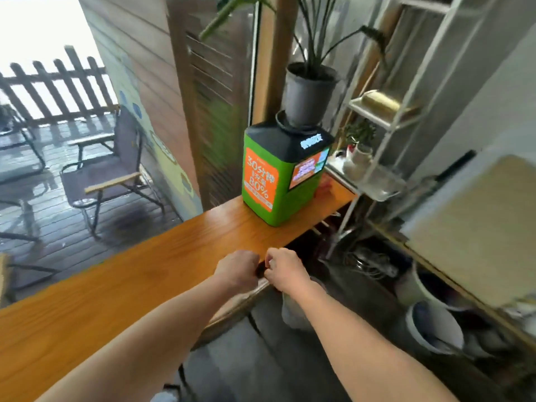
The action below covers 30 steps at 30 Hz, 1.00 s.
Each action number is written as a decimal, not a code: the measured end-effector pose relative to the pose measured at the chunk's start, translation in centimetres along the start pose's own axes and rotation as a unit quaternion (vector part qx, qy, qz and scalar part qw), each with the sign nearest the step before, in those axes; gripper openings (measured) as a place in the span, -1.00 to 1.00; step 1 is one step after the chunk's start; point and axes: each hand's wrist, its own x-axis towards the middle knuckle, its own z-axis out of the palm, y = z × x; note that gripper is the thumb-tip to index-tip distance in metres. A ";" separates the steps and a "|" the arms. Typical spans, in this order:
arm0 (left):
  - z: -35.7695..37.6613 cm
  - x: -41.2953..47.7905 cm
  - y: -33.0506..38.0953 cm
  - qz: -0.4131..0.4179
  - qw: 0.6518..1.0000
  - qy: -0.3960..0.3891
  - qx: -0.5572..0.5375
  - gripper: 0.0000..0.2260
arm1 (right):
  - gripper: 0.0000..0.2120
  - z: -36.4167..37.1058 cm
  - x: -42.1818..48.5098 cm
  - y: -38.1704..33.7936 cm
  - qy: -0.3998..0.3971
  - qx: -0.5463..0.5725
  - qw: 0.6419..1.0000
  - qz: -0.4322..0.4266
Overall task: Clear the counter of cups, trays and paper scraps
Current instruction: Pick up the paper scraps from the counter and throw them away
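The orange wooden counter runs from lower left to upper right. Both hands meet at its near edge, almost touching. My left hand lies over the edge with its fingers curled under and hidden. My right hand is just off the edge, fingers bunched, pinching what looks like a small white paper scrap. A small dark thing shows between the two hands; the blur hides what it is and who holds it. No cups or trays show on the counter.
A green and orange machine with a potted plant on top stands at the counter's far end. A white wire shelf rises to the right. A pale bin and white buckets stand on the floor below.
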 end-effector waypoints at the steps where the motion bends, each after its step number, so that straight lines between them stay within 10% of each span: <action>1: 0.6 0.5 2.3 0.020 1.000 -0.001 0.010 -0.95 | -0.95 -0.7 -1.1 2.1 0.009 0.006 1.000 0.019; 12: 5.0 4.5 16.3 0.139 0.989 -0.052 0.016 -0.78 | -0.81 -3.1 -8.1 16.1 0.088 0.015 0.984 0.152; 30: 10.0 23.2 16.2 0.126 0.975 -0.170 0.066 -0.61 | -0.80 -0.4 4.7 23.6 0.063 0.091 0.962 0.250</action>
